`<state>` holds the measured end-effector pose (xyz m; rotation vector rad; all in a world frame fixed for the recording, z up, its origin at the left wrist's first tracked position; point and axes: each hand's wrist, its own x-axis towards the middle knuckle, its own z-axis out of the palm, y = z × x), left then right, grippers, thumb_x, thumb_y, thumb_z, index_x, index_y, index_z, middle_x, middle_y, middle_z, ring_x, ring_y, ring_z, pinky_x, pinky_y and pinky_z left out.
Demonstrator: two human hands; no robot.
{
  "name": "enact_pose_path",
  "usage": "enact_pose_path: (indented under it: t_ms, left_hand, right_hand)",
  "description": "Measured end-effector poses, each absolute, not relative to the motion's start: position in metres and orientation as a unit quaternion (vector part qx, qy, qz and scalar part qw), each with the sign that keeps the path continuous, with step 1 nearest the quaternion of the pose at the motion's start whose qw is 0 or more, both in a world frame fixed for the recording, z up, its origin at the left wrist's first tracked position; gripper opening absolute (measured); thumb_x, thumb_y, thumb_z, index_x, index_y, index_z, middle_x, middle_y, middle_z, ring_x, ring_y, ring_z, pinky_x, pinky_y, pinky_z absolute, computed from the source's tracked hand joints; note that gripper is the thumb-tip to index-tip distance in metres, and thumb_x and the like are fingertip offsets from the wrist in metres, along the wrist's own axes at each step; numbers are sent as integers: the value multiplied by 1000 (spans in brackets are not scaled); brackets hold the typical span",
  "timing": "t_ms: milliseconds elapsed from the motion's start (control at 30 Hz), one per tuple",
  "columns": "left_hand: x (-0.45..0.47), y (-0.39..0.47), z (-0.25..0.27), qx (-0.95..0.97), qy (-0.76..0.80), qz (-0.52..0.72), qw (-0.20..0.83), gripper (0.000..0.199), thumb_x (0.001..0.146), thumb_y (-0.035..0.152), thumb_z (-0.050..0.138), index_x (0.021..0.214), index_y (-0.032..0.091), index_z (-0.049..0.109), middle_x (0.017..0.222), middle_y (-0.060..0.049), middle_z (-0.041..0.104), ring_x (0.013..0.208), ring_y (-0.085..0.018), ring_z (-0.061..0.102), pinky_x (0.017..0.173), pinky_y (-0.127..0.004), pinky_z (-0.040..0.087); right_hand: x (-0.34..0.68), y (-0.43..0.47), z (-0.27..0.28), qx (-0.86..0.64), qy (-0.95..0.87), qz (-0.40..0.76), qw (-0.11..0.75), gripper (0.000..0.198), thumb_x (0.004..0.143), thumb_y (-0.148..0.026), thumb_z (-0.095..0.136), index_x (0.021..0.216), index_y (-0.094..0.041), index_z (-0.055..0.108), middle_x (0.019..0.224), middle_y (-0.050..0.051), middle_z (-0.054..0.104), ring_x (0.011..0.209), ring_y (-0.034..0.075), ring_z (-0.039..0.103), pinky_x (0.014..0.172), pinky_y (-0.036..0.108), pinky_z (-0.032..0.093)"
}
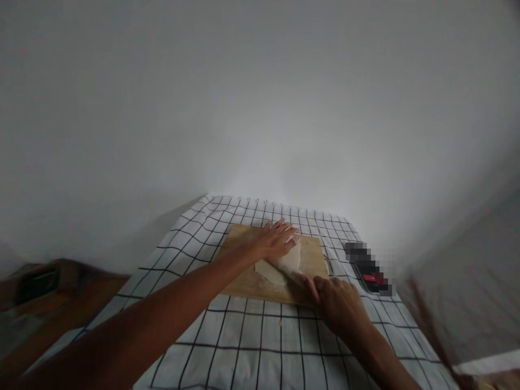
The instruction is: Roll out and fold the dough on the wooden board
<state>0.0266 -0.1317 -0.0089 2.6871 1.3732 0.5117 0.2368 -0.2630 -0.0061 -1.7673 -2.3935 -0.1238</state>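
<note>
A flat sheet of pale dough [270,274] lies on a wooden board [239,235], and a rolling pin [293,275] crosses it at a slant. My left hand [278,239] rests over the pin's far end with its fingers stretched out and spread; its palm hides that end. Around the near end, at the board's front right, my right hand [335,298] is closed in a grip. White flour dusts the dough and my left fingertips. How firmly the left palm presses cannot be made out.
A white tablecloth with black grid lines [244,346] covers the table. Near its right edge lies a dark phone-like object with a red patch [369,280], partly pixelated. A pale wall [260,108] rises behind. Brown furniture [60,287] stands at the left.
</note>
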Motion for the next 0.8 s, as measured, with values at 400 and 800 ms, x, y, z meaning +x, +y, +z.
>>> enact_pose_path:
  t_ms: [400, 800]
  left_hand:
    - [12, -156, -15, 872, 450, 184, 58, 51, 102, 50, 29, 148, 34, 42, 159, 0, 40, 151, -29, 21, 122, -57, 15]
    - [-3, -201, -14, 864, 462, 199, -21, 50, 98, 37, 39, 147, 31, 44, 157, 0, 43, 151, -27, 24, 125, -56, 12]
  right_hand:
    - [235, -274, -25, -590, -803, -19, 82, 49, 98, -65, 35, 106, -29, 66, 86, 9, 73, 68, 24, 68, 59, 31, 40]
    - [233, -274, -28, -571, -814, -17, 101, 46, 94, -67, 45, 116, -31, 65, 95, 6, 74, 81, 25, 71, 68, 32, 43]
